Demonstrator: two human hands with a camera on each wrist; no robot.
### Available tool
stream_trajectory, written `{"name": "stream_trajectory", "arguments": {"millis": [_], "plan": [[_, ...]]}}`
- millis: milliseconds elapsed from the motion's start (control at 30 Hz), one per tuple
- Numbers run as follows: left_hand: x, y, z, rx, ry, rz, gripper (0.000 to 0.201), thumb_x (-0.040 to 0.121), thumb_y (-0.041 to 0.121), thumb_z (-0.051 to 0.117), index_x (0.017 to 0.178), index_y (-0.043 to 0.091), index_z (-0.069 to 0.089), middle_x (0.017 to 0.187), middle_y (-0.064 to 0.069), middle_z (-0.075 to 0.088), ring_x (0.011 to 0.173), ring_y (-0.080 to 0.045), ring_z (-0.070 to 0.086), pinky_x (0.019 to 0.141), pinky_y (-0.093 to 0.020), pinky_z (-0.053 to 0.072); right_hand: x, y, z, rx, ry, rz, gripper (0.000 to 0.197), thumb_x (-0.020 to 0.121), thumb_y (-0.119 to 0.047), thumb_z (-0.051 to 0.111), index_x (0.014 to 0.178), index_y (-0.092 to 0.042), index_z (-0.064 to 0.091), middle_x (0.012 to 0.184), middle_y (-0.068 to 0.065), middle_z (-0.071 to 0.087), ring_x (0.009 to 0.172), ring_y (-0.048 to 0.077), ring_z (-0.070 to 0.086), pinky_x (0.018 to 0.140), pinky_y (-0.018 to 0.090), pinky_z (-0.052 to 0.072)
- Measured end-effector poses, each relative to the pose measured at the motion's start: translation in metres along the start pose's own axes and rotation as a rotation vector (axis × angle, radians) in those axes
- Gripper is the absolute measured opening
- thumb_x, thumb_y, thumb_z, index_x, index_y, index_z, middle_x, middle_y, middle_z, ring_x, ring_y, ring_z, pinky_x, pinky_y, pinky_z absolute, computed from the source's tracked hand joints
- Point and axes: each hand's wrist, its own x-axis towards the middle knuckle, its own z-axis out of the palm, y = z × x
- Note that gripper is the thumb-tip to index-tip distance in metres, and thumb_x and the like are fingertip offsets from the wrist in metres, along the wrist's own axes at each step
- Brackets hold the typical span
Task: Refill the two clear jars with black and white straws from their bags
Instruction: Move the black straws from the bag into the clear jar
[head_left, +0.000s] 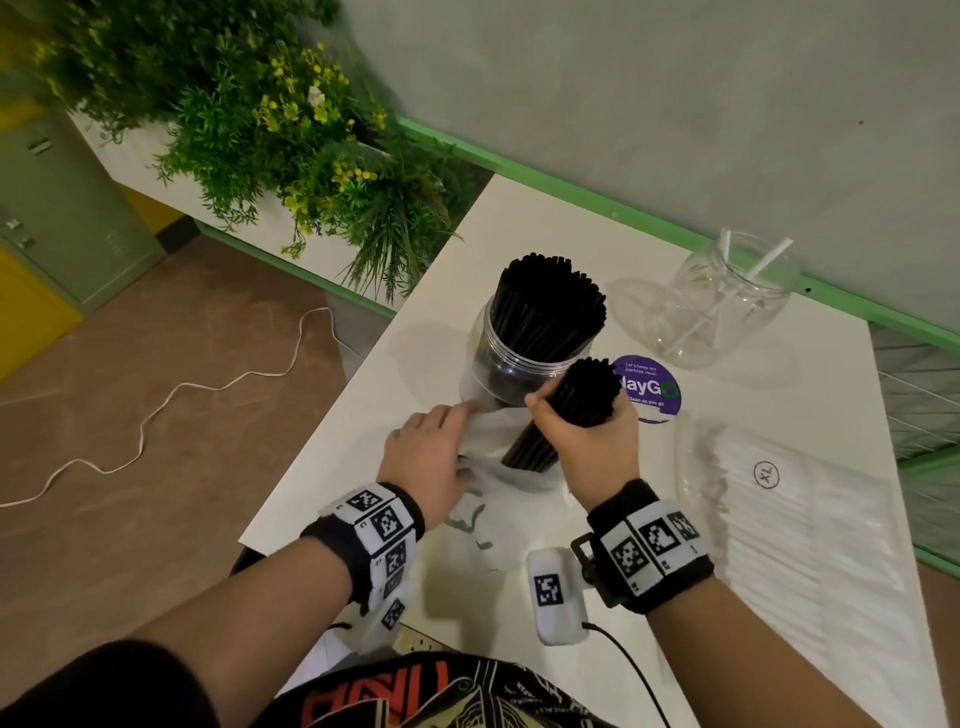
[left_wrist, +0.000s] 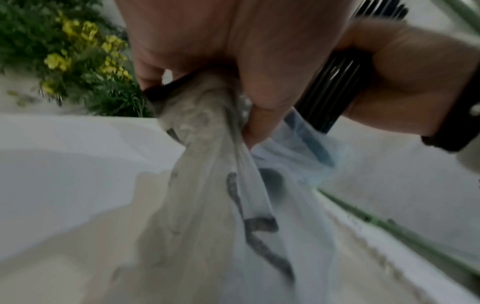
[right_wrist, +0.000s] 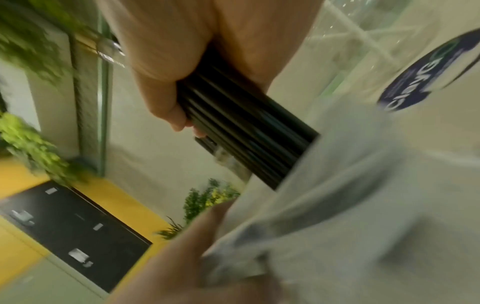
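Observation:
A clear jar packed with black straws stands mid-table. My right hand grips a bundle of black straws, seen again as the bundle, its lower end still inside a thin plastic bag. My left hand pinches that bag bunched between thumb and fingers. A second clear jar at the far right holds only a few white straws. A bag of white straws lies flat on the right.
A purple round sticker lies on the white table beside the jars. A planter of green and yellow plants stands past the table's left corner. A white cable trails over the floor.

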Motion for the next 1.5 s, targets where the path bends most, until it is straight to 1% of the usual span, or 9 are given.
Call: {"name": "stream_trajectory", "arguments": {"millis": [133, 267, 467, 800, 933, 1033, 1167, 1267, 1500], "plan": [[-0.019, -0.013, 0.006, 0.207, 0.098, 0.194, 0.078, 0.068, 0.022, 0.07, 0.136, 0.032, 0.033, 0.146, -0.003, 0.032, 0.134, -0.03, 0.03, 0.107, -0.049, 0.027, -0.012, 0.037, -0.007, -0.002, 0.036, 0.203, 0.018, 0.078, 0.002, 0.073, 0.092, 0.009, 0.063, 0.082, 0.013, 0.068, 0.075, 0.014, 0.066, 0.071, 0.026, 0.053], [-0.039, -0.023, 0.024, 0.378, -0.01, 0.537, 0.057, 0.068, 0.045, 0.069, 0.121, 0.034, 0.05, 0.137, -0.002, 0.038, 0.132, -0.028, 0.034, 0.109, -0.051, 0.027, -0.015, 0.05, -0.009, 0.015, 0.035, 0.256, 0.013, 0.08, 0.004, 0.072, 0.079, -0.008, 0.069, 0.078, 0.0, 0.07, 0.077, 0.013, 0.067, 0.072, 0.025, 0.054], [-0.039, -0.05, 0.051, 0.528, -0.455, 0.386, 0.063, 0.089, 0.066, 0.03, 0.145, 0.041, 0.016, 0.16, 0.005, -0.006, 0.146, -0.027, -0.013, 0.114, -0.058, -0.004, -0.004, 0.055, -0.019, -0.115, -0.086, 0.274, 0.01, 0.079, 0.001, 0.073, 0.08, -0.008, 0.069, 0.077, -0.003, 0.069, 0.076, 0.009, 0.066, 0.072, 0.02, 0.054], [-0.023, -0.032, 0.037, 0.435, -0.589, 0.269, 0.051, 0.095, 0.051, 0.034, 0.145, 0.044, 0.024, 0.16, 0.009, -0.003, 0.147, -0.025, -0.008, 0.116, -0.056, 0.001, 0.019, -0.006, -0.03, -0.102, -0.048, 0.08, 0.006, 0.079, -0.005, 0.076, 0.083, -0.009, 0.072, 0.085, -0.001, 0.071, 0.089, 0.014, 0.068, 0.081, 0.023, 0.054], [-0.028, -0.025, 0.023, 0.272, -0.509, 0.285, 0.048, 0.084, 0.054, 0.029, 0.128, 0.048, 0.045, 0.153, 0.022, 0.019, 0.146, -0.018, 0.004, 0.114, -0.056, 0.001, 0.03, -0.057, -0.038, -0.006, -0.081, -0.014, 0.007, 0.08, -0.001, 0.074, 0.084, -0.007, 0.072, 0.09, 0.01, 0.073, 0.095, 0.029, 0.069, 0.087, 0.036, 0.055], [-0.026, -0.013, -0.006, 0.064, -0.376, 0.293, 0.067, 0.061, 0.062, 0.019, 0.11, 0.043, 0.059, 0.131, 0.022, 0.043, 0.129, -0.011, 0.029, 0.111, -0.045, 0.019, 0.038, -0.086, -0.038, 0.067, -0.088, -0.05, 0.009, 0.082, 0.003, 0.07, 0.084, -0.006, 0.071, 0.087, 0.012, 0.073, 0.094, 0.035, 0.069, 0.087, 0.043, 0.056], [0.018, -0.007, -0.05, -0.292, 0.008, 0.217, 0.03, 0.076, 0.045, 0.053, 0.103, 0.033, 0.059, 0.104, 0.008, 0.049, 0.104, -0.016, 0.047, 0.094, -0.036, 0.04, 0.049, -0.107, -0.029, 0.112, -0.046, -0.085, 0.01, 0.081, 0.006, 0.068, 0.083, -0.004, 0.069, 0.082, 0.006, 0.072, 0.09, 0.034, 0.069, 0.084, 0.041, 0.057], [0.054, 0.002, -0.071, -0.247, 0.201, 0.255, 0.031, 0.081, 0.026, 0.067, 0.111, 0.029, 0.059, 0.101, 0.006, 0.046, 0.102, -0.018, 0.048, 0.091, -0.031, 0.039, 0.059, -0.109, -0.019, 0.135, 0.037, -0.091, 0.009, 0.08, 0.002, 0.071, 0.082, -0.006, 0.07, 0.086, 0.01, 0.071, 0.094, 0.037, 0.068, 0.086, 0.045, 0.057], [0.077, 0.006, -0.061, -0.058, 0.187, 0.296, 0.031, 0.081, 0.028, 0.07, 0.11, 0.022, 0.063, 0.106, -0.003, 0.05, 0.1, -0.025, 0.051, 0.088, -0.036, 0.045, 0.076, -0.092, 0.001, 0.275, 0.137, -0.016, 0.014, 0.078, -0.001, 0.074, 0.072, -0.014, 0.071, 0.082, 0.011, 0.07, 0.098, 0.045, 0.065, 0.09, 0.058, 0.052]]}}
